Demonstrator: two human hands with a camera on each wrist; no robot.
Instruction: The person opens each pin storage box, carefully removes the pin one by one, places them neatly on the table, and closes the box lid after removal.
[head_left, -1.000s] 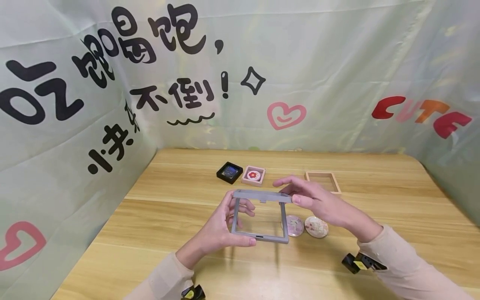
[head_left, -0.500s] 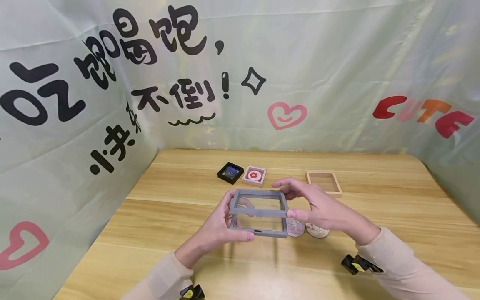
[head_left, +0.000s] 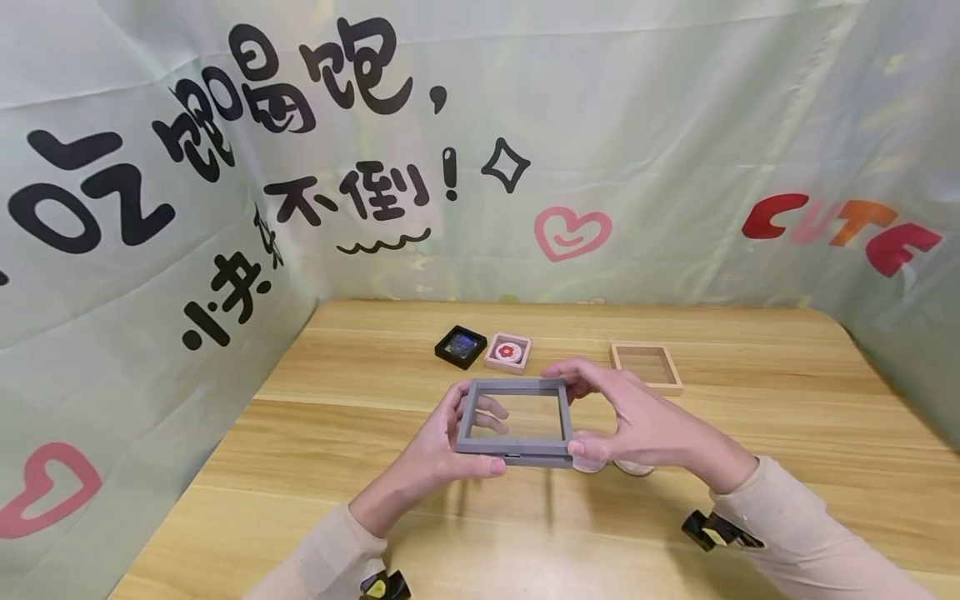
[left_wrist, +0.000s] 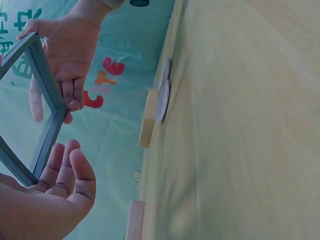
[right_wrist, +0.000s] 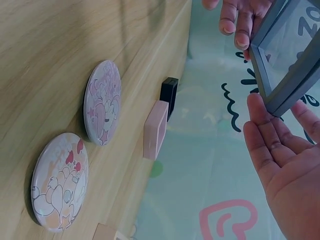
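Note:
A grey square display frame with clear film panes (head_left: 517, 386) is held in the air above the table, its two hinged halves nearly together, a narrow gap showing at the front edge. My left hand (head_left: 441, 446) grips its left side, thumb along the front edge and fingers behind. On the right side, my right hand (head_left: 633, 419) holds the upper half near the front corner with the thumb, fingers at the back corner. Two round badges, a purplish one (right_wrist: 103, 102) and a cream one (right_wrist: 60, 185), lie on the table below, mostly covered by my right hand in the head view.
At the back of the wooden table (head_left: 315, 492) stand a black frame (head_left: 461, 346) with a dark blue piece and a pink frame (head_left: 508, 352) with a red-flower badge. A light wooden-coloured frame (head_left: 647, 365) lies farther right. Printed cloth (head_left: 660, 125) hangs behind.
The frame's upper half has swung down toward the front, from standing raised to lying almost flat on the lower half. My right thumb has come down with it; my left hand keeps its hold.

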